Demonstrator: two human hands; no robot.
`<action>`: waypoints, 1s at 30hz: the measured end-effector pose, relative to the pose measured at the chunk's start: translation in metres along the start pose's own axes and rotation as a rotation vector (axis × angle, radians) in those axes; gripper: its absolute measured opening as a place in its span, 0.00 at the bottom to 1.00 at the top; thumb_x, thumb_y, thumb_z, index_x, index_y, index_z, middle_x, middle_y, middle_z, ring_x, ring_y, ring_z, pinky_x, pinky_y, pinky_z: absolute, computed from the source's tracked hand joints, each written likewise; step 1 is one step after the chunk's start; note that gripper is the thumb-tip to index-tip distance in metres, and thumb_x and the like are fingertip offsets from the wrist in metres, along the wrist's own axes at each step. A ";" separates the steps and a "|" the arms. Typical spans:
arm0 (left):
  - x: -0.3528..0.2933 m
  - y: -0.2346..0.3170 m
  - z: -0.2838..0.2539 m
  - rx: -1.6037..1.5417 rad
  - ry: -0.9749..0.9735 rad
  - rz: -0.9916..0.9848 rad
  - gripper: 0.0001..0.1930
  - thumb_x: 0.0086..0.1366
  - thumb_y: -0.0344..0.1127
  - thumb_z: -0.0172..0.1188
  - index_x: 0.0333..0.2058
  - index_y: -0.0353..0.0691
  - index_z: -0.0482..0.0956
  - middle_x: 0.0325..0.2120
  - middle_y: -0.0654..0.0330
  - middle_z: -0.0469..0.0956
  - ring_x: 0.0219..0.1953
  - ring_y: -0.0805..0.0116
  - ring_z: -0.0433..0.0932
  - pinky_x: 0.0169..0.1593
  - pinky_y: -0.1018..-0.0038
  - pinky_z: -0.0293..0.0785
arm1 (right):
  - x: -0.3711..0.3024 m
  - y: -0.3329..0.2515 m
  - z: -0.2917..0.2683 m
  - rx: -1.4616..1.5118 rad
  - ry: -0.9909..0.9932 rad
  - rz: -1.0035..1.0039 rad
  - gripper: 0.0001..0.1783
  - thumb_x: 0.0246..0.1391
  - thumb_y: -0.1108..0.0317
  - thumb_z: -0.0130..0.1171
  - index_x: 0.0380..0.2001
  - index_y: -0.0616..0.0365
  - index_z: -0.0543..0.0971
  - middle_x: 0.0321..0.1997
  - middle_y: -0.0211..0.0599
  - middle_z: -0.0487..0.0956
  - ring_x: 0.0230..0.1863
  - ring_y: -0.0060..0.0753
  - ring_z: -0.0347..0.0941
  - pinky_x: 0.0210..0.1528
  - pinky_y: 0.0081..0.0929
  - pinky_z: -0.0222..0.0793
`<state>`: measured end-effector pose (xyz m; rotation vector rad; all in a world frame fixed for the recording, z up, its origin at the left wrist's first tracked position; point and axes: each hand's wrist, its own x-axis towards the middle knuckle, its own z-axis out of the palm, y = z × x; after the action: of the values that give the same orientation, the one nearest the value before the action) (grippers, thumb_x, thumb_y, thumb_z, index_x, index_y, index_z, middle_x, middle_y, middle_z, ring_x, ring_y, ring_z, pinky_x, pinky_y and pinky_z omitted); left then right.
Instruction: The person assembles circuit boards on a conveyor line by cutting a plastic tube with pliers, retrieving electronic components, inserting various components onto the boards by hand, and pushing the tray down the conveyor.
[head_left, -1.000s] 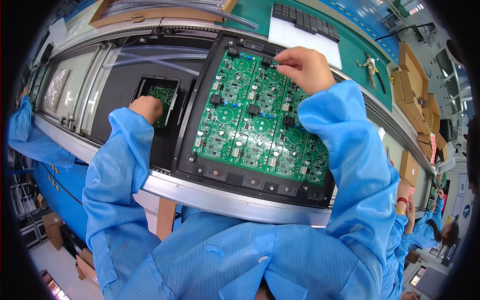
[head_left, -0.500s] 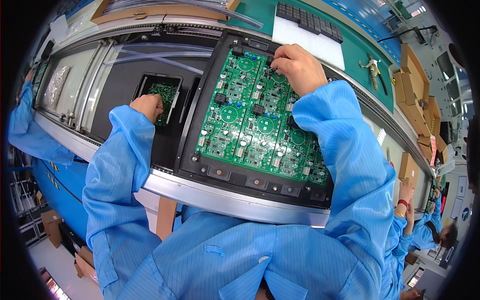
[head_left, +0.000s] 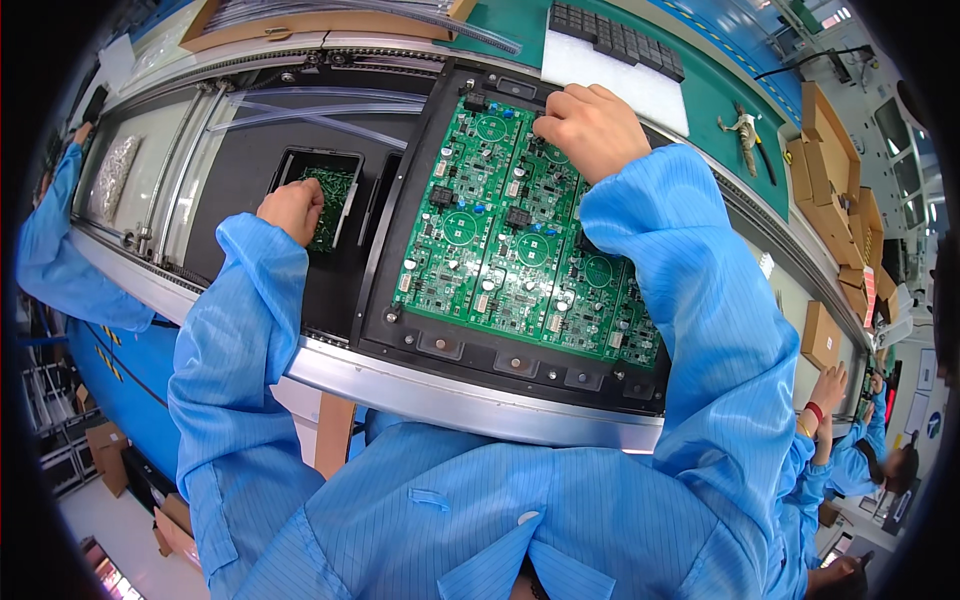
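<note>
A panel of green circuit boards (head_left: pixel 490 240) lies in a black carrier frame (head_left: pixel 440 345) in front of me. Black block-shaped parts and green rings are spread over it. My right hand (head_left: pixel 597 130) is at the far edge of the panel, its fingers curled and pressed together down onto the boards. Whatever sits under those fingertips is hidden. To the left, my left hand (head_left: pixel 291 211) rests at the near side of a black bin (head_left: pixel 345 160) of small green parts (head_left: pixel 330 190). Its fingers are pinched together, and I cannot see what is between them.
Clear plastic tubes (head_left: pixel 320 105) lie beyond the bin. Past the conveyor rail, a black grid of parts (head_left: pixel 620 42) stands on white foam (head_left: pixel 600 90), with yellow-handled pliers (head_left: pixel 765 160) farther right. Cardboard boxes (head_left: pixel 825 170) line the right. Other people's sleeves (head_left: pixel 75 260) show at both sides.
My right hand has turned and pressed lower at the same spot, covering the dark part that showed at its fingertips. My left hand has barely shifted at the bin.
</note>
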<state>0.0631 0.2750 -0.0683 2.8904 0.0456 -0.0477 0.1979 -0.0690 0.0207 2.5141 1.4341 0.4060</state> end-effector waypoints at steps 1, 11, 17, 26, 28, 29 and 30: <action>0.000 -0.001 0.000 0.004 0.000 0.001 0.03 0.49 0.25 0.54 0.24 0.41 0.74 0.20 0.58 0.77 0.26 0.51 0.76 0.31 0.64 0.72 | 0.001 -0.001 -0.001 0.001 0.003 0.003 0.07 0.43 0.71 0.57 0.29 0.53 0.78 0.33 0.27 0.74 0.41 0.30 0.69 0.47 0.25 0.63; 0.018 0.014 -0.020 -0.697 0.086 -0.107 0.07 0.53 0.24 0.57 0.33 0.34 0.80 0.20 0.61 0.78 0.21 0.76 0.74 0.26 0.81 0.69 | -0.051 0.034 -0.022 0.566 0.184 0.431 0.13 0.44 0.71 0.62 0.37 0.54 0.76 0.25 0.30 0.76 0.23 0.27 0.69 0.27 0.25 0.66; 0.054 0.088 -0.055 -0.908 0.006 0.125 0.04 0.52 0.24 0.60 0.29 0.32 0.80 0.20 0.62 0.78 0.20 0.80 0.72 0.26 0.85 0.69 | -0.204 0.080 0.014 0.424 -0.064 0.838 0.04 0.46 0.73 0.57 0.28 0.60 0.76 0.22 0.33 0.77 0.21 0.28 0.68 0.26 0.24 0.65; 0.101 0.127 -0.028 -0.255 0.194 0.516 0.03 0.53 0.26 0.59 0.27 0.41 0.77 0.24 0.66 0.72 0.24 0.72 0.70 0.31 0.78 0.67 | -0.330 0.034 0.168 0.788 -0.208 0.851 0.18 0.49 0.61 0.53 0.36 0.66 0.76 0.30 0.48 0.79 0.30 0.45 0.74 0.32 0.36 0.68; 0.101 0.128 -0.027 -0.214 0.180 0.480 0.02 0.54 0.28 0.58 0.27 0.43 0.76 0.25 0.66 0.71 0.25 0.69 0.70 0.31 0.76 0.67 | -0.315 0.027 0.149 0.801 -0.220 0.890 0.19 0.50 0.60 0.51 0.36 0.67 0.76 0.31 0.49 0.79 0.31 0.47 0.74 0.34 0.36 0.68; 0.101 0.129 -0.027 -0.195 0.173 0.463 0.01 0.54 0.29 0.58 0.27 0.44 0.76 0.25 0.66 0.70 0.25 0.68 0.70 0.32 0.75 0.67 | -0.311 0.026 0.139 0.806 -0.227 0.910 0.19 0.50 0.60 0.50 0.36 0.67 0.76 0.31 0.49 0.79 0.31 0.47 0.74 0.34 0.37 0.68; 0.100 0.130 -0.027 -0.179 0.168 0.446 0.01 0.54 0.30 0.58 0.26 0.45 0.76 0.26 0.66 0.69 0.25 0.67 0.69 0.32 0.74 0.67 | -0.301 0.020 0.126 0.809 -0.235 0.930 0.20 0.51 0.59 0.50 0.35 0.68 0.76 0.31 0.50 0.78 0.31 0.48 0.74 0.35 0.37 0.68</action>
<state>0.1686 0.1583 -0.0136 2.6504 -0.5332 0.2648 0.1112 -0.3454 -0.1296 3.5941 0.2351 -0.4461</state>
